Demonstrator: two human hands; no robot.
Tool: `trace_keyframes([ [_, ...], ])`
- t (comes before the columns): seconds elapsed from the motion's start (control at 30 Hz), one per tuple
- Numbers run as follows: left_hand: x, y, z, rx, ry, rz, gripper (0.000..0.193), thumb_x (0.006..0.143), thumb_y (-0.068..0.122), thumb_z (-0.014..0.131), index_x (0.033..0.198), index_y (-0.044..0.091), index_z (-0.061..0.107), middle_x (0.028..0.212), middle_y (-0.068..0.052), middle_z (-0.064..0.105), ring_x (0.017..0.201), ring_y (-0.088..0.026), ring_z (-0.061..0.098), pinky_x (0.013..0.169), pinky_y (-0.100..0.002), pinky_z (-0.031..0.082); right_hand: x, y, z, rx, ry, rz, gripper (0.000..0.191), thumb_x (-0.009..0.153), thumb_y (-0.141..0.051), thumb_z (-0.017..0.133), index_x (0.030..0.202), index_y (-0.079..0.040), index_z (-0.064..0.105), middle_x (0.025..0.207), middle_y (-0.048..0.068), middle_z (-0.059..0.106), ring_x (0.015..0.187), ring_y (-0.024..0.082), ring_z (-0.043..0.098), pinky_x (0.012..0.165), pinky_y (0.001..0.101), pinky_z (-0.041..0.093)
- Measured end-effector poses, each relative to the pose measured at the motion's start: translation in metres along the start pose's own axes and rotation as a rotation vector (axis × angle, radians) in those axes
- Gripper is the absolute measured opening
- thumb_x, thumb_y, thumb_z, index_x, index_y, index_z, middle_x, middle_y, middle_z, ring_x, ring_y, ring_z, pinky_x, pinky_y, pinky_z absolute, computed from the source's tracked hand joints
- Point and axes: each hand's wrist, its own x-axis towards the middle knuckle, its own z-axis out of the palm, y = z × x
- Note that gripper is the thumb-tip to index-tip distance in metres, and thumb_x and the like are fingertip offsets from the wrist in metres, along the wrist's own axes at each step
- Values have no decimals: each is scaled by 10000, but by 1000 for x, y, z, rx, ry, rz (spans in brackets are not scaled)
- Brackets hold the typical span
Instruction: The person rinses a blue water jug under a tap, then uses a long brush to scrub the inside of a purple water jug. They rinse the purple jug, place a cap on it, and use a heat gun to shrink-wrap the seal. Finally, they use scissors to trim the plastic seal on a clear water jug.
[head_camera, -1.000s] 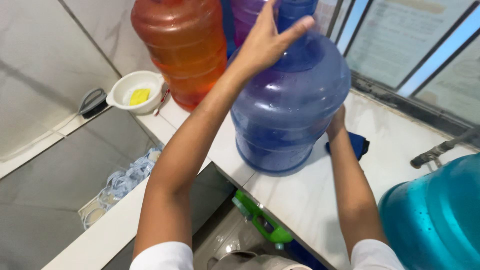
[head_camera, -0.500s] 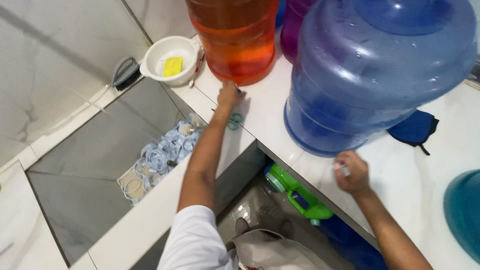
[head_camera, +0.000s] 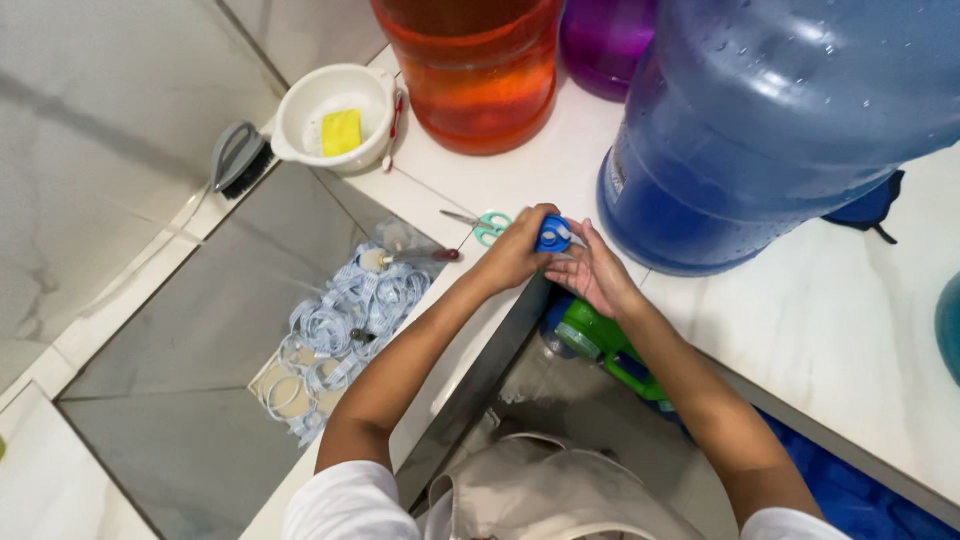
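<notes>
- Left hand (head_camera: 515, 255) curled over a small blue cap (head_camera: 553, 234), fingers pinching it from the left at the edge of the white counter (head_camera: 840, 330)
- Right hand (head_camera: 592, 272) half open, fingertips touching the same cap from the right and below
- Just left of the cap, green-handled scissors (head_camera: 484, 224) lying flat on the counter
- Just right, a large blue water jug (head_camera: 790, 120), upright, droplets on its wall, seemingly full
- Further back, an orange jug (head_camera: 478, 65) filled with liquid and a purple jug (head_camera: 605, 40), contents unclear
- Left of the orange jug, a white bowl (head_camera: 335, 118) holding a yellow sponge (head_camera: 341, 131); beside it a grey brush (head_camera: 238, 158)
- Down in the grey sunken basin (head_camera: 170, 350), a heap of pale blue plastic rings (head_camera: 335, 325)
- Below the counter edge, a green bottle (head_camera: 605, 345) lying tilted
</notes>
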Motion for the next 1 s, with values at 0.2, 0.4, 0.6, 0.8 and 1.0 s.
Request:
trace_keyframes([
  [0.2, -24, 23, 19, -106, 58, -5, 733, 792, 12, 766, 1444, 53, 434, 1336, -236, 590, 1239, -414, 605, 1015, -424, 507, -28, -3, 9, -153, -110, -75, 457, 997, -243, 668, 1388, -86, 492, 1140, 49, 627, 978, 126, 636, 874, 302, 547],
  [0.4, -30, 30, 62, -690, -101, -209, 783, 874, 52, 606, 1609, 76, 335, 1316, -196, 614, 1150, -236, 628, 1002, -348, 521, -57, -8, -23, -245, -47, -94, 349, 983, -201, 689, 1264, -84, 518, 1049, 30, 637, 894, 96, 627, 793, 268, 537],
  [0.6, -18, 73, 114, -490, 85, -241, 464, 925, 240, 771, 1301, 9, 625, 1102, -130, 742, 995, -154, 698, 890, -304, 581, -90, -20, -69, -545, -20, -194, 311, 950, -111, 690, 1234, -59, 574, 995, 11, 642, 802, 69, 587, 692, 234, 499],
  [0.8, -1, 130, 185, -470, 95, -258, 362, 912, 259, 764, 1157, 8, 676, 950, -100, 758, 884, -137, 712, 819, -323, 587, -148, -54, -137, -611, -13, -159, 218, 933, -99, 698, 1140, -39, 663, 890, 22, 663, 728, 74, 601, 662, 230, 508],
  [1.0, 20, 157, 288, -508, 171, -355, 323, 934, 286, 728, 1096, 9, 694, 895, -123, 746, 802, -173, 689, 735, -338, 571, -193, -72, -226, -650, 43, -66, 157, 938, -119, 702, 1071, -38, 688, 814, 26, 690, 649, 84, 607, 599, 233, 492],
])
